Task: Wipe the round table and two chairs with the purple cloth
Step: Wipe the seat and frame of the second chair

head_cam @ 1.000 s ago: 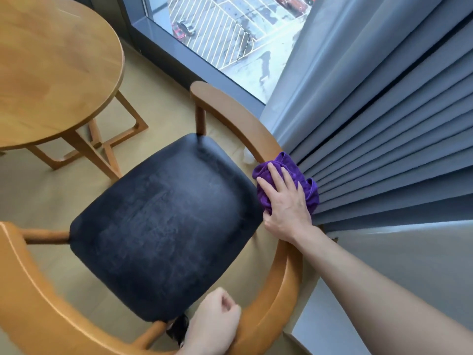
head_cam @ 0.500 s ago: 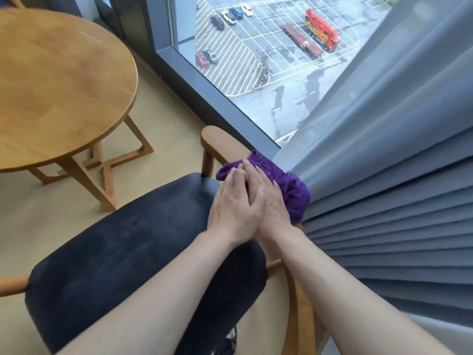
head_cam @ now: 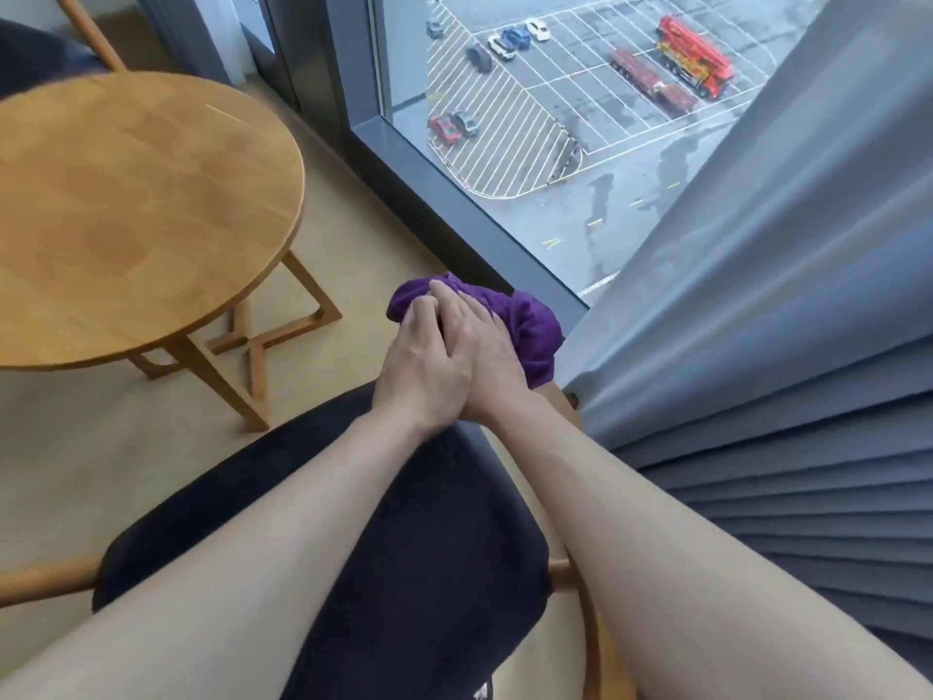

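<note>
Beside the window (head_cam: 580,144), at the far end of the chair's armrest (head_cam: 560,396), the purple cloth (head_cam: 530,325) is pressed down by both hands. Compared with half a second earlier, the cloth and hands are seen further along the armrest, so that its wooden tip, visible before, is now covered by the cloth. More of the round counter (head_cam: 126,204) is brought into view, and a second chair (head_cam: 86,37) is now glimpsed behind it at the top left. A second ago only the right hand was on the cloth, while the left gripped the near rim of the chair.

The right hand (head_cam: 484,356) is laid flat on the cloth, fingers straight and close together, so its grip is not clamped. The left hand (head_cam: 424,366) is laid partly over it, fingers extended forward and touching the cloth's near edge. Both forearms are stretched out over the dark seat cushion (head_cam: 404,548). A grey curtain (head_cam: 782,346) hangs just beside the cloth on the right.
</note>
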### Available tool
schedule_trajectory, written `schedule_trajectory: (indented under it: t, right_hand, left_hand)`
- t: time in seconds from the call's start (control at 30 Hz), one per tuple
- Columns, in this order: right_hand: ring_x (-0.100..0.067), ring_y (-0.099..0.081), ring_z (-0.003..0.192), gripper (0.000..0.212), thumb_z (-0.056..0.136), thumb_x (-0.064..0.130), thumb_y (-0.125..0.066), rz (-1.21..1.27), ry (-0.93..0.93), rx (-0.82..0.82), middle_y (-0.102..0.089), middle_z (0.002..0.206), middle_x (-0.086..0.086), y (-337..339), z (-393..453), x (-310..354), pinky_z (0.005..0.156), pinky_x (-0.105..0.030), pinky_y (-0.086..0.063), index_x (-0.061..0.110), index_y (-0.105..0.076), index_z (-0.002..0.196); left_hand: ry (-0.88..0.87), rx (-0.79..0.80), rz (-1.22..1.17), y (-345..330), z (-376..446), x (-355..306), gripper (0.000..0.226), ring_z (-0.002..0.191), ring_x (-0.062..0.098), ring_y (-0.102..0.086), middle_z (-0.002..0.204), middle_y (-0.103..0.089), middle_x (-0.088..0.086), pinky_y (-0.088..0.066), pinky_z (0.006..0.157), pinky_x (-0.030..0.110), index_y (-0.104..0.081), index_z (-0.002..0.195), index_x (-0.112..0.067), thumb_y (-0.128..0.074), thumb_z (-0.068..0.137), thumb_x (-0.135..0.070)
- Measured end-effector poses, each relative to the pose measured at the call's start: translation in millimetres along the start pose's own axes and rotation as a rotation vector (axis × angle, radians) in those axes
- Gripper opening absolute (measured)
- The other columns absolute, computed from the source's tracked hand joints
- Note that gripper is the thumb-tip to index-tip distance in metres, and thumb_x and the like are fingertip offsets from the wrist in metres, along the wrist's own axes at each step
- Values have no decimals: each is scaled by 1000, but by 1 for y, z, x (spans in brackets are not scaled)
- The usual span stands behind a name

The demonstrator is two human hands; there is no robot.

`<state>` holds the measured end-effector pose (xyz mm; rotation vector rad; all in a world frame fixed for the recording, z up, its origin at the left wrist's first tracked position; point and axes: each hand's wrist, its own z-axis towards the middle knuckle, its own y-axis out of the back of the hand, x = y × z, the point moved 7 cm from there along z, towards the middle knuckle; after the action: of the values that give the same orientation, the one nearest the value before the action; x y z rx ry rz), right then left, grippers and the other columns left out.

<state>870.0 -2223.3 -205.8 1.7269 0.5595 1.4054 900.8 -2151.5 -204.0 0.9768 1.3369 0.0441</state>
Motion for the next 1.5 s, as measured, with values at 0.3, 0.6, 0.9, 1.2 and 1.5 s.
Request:
schedule_trajectory:
  t: [0.3,0.6,0.9,1.2,1.5]
  right_hand:
    - [-8,-9,156,75,100,49,-54,86,-319,-127,-17,168,12,12,-142,-44,128,-38,-7,30,-16,162]
    - [-5,-15,153,69,103,44,-48,290,-813,-307,-19,168,14,-4,-354,-20,127,-39,-15,34,-16,163]
    - [-14,-17,150,81,95,47,-61,200,-932,-191,-13,167,16,-27,-431,60,123,-42,-27,38,-14,160]
    - [-29,-46,136,65,90,25,-65,244,-886,-49,-39,152,-4,-34,-484,160,107,-45,-47,29,-39,149]
    - [-8,-65,101,25,99,19,-59,493,-715,-451,-70,108,12,94,-524,258,93,-33,-53,36,-69,115]
  left_hand:
    - [-113,226,12,-64,-102,-40,38,115,19,-57,122,-56,3,-47,100,43,-44,128,-19,-34,105,-47]
    - [-175,645,-61,-86,-277,-67,32,113,13,-62,121,-64,-4,-49,100,43,-53,121,-24,-38,105,-47]
    - [-51,751,-5,-39,-356,-50,35,88,12,-69,95,-70,-7,-57,84,47,-52,98,-26,-42,98,-60]
    - [149,754,-67,48,-425,-10,45,100,7,-67,113,-68,-5,-55,86,28,-56,117,-26,-58,89,-61]
    - [-148,963,-236,147,-453,-115,49,96,4,-70,111,-69,0,-57,75,18,-57,120,-26,-76,77,-11]
